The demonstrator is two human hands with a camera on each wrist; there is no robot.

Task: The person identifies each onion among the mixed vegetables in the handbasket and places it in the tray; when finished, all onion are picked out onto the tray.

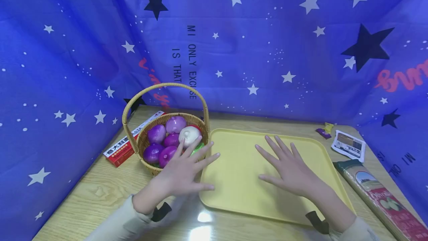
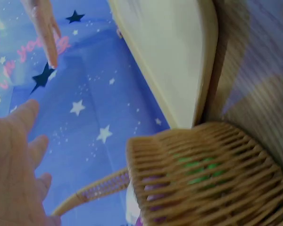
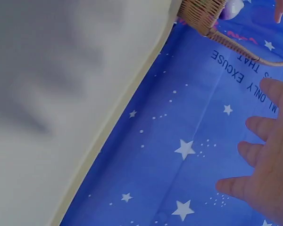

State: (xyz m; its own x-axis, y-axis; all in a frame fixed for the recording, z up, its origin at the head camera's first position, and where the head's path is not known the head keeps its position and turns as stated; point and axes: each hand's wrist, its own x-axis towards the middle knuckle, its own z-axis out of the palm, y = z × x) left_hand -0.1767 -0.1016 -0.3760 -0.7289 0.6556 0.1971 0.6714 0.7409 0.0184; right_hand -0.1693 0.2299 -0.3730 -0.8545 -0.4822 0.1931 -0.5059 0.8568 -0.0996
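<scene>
My left hand has its fingers spread and overlaps the near right side of the wicker basket in the head view. Purple onions, a white onion and something green fill that basket, whose tall handle arches over it. Over the yellow tray, my right hand is held with fingers spread, casting a shadow on it. Nothing is in either hand. From the left wrist view, the basket's woven side appears beside the left hand.
Behind the basket's left side lies a red and white pasta box. Right of the tray are a green and red pasta bag, a white packet and small purple and yellow wrapped pieces. A blue star-patterned cloth walls the table.
</scene>
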